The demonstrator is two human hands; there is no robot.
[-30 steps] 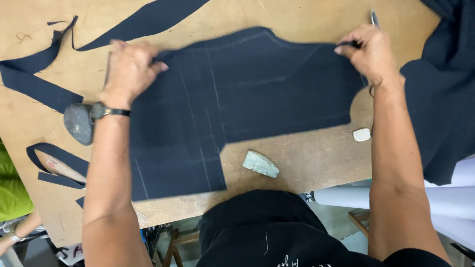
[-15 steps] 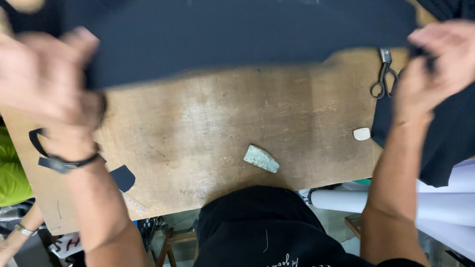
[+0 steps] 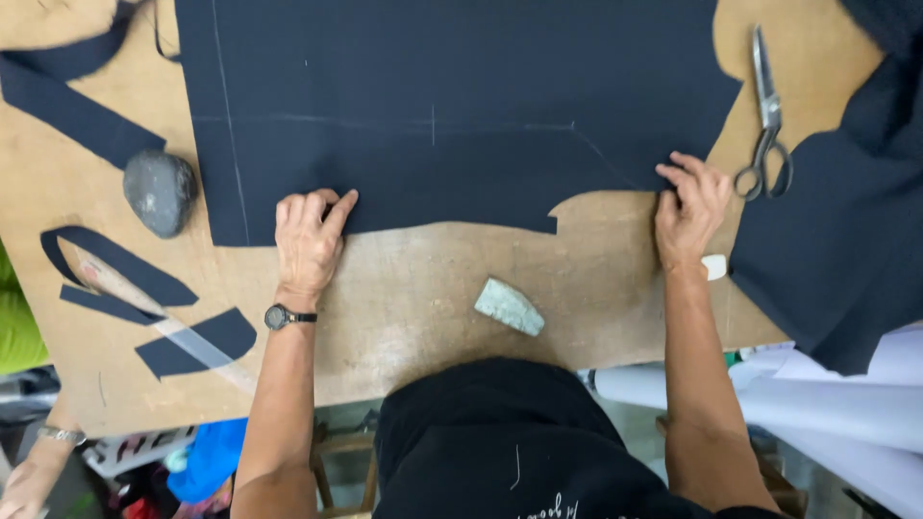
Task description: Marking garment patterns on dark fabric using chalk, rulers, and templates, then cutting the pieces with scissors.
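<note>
A large dark navy fabric piece with white chalk lines lies flat on the wooden table. My left hand, a watch on its wrist, presses flat on the fabric's near edge. Over at the near right corner of the cloth, my right hand pinches the edge. A pale green chalk wedge lies on the bare wood between my arms. A small white chalk piece sits just beside my right wrist.
Scissors lie at the right past the fabric. A grey stone rests at the left. Dark fabric strips and offcuts lie at the left with a clear ruler. More dark cloth hangs at the right. Another person's hand shows bottom left.
The fabric was lifted off the table by both hands, turned over, and now lies flat farther from me. My hands have come down onto its near edge.
</note>
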